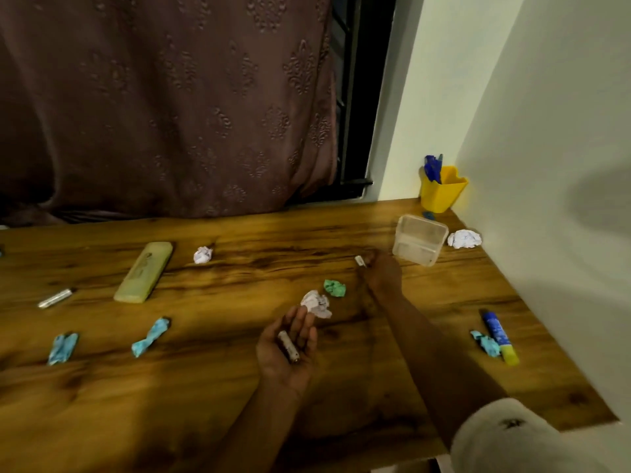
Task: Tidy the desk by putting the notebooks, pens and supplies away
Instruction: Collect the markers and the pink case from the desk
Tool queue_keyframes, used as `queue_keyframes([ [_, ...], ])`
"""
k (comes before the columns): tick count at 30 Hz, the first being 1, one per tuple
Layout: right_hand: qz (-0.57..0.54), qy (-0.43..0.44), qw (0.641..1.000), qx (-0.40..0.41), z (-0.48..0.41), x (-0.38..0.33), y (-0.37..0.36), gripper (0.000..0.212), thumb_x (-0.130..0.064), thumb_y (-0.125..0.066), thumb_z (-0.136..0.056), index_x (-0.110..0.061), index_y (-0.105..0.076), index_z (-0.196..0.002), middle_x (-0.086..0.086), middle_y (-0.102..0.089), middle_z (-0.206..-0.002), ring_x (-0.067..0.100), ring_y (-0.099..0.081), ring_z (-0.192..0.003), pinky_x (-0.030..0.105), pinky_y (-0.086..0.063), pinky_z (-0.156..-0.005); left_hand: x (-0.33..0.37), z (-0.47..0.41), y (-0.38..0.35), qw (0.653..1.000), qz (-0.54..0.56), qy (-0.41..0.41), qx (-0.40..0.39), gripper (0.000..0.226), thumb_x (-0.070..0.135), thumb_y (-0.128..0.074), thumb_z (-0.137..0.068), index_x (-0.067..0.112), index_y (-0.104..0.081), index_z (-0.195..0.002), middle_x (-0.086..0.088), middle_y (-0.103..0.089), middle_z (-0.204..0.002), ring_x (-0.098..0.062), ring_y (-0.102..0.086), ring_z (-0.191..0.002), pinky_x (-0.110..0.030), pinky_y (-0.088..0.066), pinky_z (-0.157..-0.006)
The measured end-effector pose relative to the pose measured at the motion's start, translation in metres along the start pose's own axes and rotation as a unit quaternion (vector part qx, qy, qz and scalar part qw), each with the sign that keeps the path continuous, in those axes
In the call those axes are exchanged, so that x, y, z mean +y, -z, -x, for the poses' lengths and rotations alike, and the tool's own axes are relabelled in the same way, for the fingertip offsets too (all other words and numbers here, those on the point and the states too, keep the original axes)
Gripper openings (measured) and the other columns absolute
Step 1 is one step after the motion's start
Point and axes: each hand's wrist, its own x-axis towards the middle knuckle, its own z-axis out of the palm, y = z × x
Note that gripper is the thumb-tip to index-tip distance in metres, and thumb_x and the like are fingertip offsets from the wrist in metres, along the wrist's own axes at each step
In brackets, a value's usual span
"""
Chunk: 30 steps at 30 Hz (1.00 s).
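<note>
The right hand pinches a small pale piece just left of the clear box on the desk. The left hand, nearer the person than the box and to its left, lies palm up with its fingers loosely spread. A small silver cylinder rests on it. Behind the box stands a yellow cup holding blue pens.

cream right sleeve, small dark mark

Left hand lies palm-up, relaxed; right hand, outstretched, pinches a small piece.
</note>
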Motion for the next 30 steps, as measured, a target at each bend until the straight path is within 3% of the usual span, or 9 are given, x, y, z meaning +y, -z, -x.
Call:
queue_keyframes([
  [4,-0.105,0.018,0.994,0.021,0.071,-0.033,0.020,0.014,-0.020,-0.071,-0.078,-0.011,-0.069,-0.089,0.004,-0.071,-0.092,0.017,-0.065,-0.084,0.022,-0.041,-0.069,0.015,0.020,0.015,0.999,0.030,-0.011,-0.031,0.037,0.013,-0.031,-0.085,0.003,-0.060,-0.106,-0.013,-0.074,-0.086,-0.023,-0.073,-0.073,-0.036,-0.059,-0.060],
  [7,-0.179,0.076,0.979,-0.058,0.157,-0.069,0.027,0.011,-0.022,-0.075,-0.076,-0.018,-0.067,-0.082,-0.015,-0.067,-0.078,-0.006,-0.061,-0.071,0.005,-0.041,-0.061,0.025,0.035,0.026,0.996,0.052,-0.030,-0.060,0.053,0.014,-0.036,-0.068,0.001,-0.056,-0.115,-0.016,-0.073,-0.094,-0.027,-0.072,-0.078,-0.040,-0.058,-0.065],
  [10,-0.146,0.130,0.970,-0.148,0.216,-0.101,0.010,0.013,-0.027,-0.075,-0.076,-0.025,-0.065,-0.084,-0.012,-0.069,-0.080,-0.002,-0.063,-0.074,0.015,-0.047,-0.067,0.035,0.046,0.035,0.991,0.091,-0.069,-0.076,0.059,0.016,-0.041,-0.061,0.000,-0.056,-0.116,-0.020,-0.071,-0.092,-0.029,-0.071,-0.070,-0.035,-0.059,-0.057],
  [12,-0.082,0.165,0.966,-0.179,0.233,-0.117,-0.008,0.015,-0.031,-0.070,-0.079,-0.024,-0.065,-0.091,-0.008,-0.070,-0.090,0.006,-0.063,-0.083,0.019,-0.045,-0.072,0.044,0.050,0.040,0.987,0.102,-0.088,-0.084,0.054,0.020,-0.040,-0.063,-0.003,-0.067,-0.104,-0.021,-0.070,-0.095,-0.032,-0.071,-0.077,-0.041,-0.059,-0.062],
  [15,-0.037,0.209,0.961,-0.180,0.249,-0.135,-0.029,0.021,-0.035,-0.065,-0.083,-0.023,-0.065,-0.100,-0.008,-0.068,-0.102,0.007,-0.061,-0.092,0.007,-0.034,-0.068,0.060,0.055,0.054,0.983,0.125,-0.107,-0.080,0.052,0.024,-0.032,-0.075,-0.003,-0.075,-0.082,-0.022,-0.071,-0.095,-0.032,-0.071,-0.081,-0.042,-0.058,-0.066],
  [19,0.008,0.277,0.945,-0.175,0.263,-0.152,-0.043,0.034,-0.041,-0.062,-0.085,-0.024,-0.062,-0.114,-0.008,-0.062,-0.114,0.008,-0.057,-0.102,0.007,-0.029,-0.071,0.081,0.061,0.070,0.978,0.162,-0.110,-0.075,0.054,0.030,-0.024,-0.095,-0.002,-0.068,-0.096,-0.021,-0.070,-0.097,-0.032,-0.071,-0.082,-0.043,-0.057,-0.070],
  [24,0.028,0.339,0.917,-0.210,0.262,-0.171,-0.057,0.035,-0.040,-0.054,-0.090,-0.027,-0.057,-0.123,-0.009,-0.057,-0.126,0.007,-0.053,-0.112,0.016,-0.037,-0.090,0.108,0.066,0.082,0.975,0.150,-0.154,-0.058,0.042,0.021,-0.035,-0.076,0.002,-0.064,-0.102,-0.017,-0.070,-0.102,-0.029,-0.071,-0.087,-0.041,-0.054,-0.082],
  [28,0.023,0.386,0.889,-0.245,0.261,-0.193,-0.070,0.034,-0.043,-0.048,-0.093,-0.031,-0.056,-0.124,-0.009,-0.055,-0.126,0.007,-0.054,-0.110,0.020,-0.041,-0.091,0.134,0.068,0.093,0.967,0.173,-0.182,-0.044,0.042,0.013,-0.036,-0.072,-0.001,-0.074,-0.086,-0.016,-0.072,-0.093,-0.027,-0.072,-0.076,-0.037,-0.058,-0.065],
  [30,0.019,0.414,0.876,-0.245,0.261,-0.205,-0.079,0.032,-0.043,-0.050,-0.092,-0.031,-0.059,-0.120,-0.009,-0.056,-0.123,0.008,-0.054,-0.108,0.021,-0.042,-0.088,0.148,0.073,0.099,0.959,0.200,-0.194,-0.054,0.032,0.009,-0.050,-0.067,-0.003,-0.074,-0.085,-0.017,-0.072,-0.089,-0.027,-0.072,-0.074,-0.037,-0.060,-0.058],
])
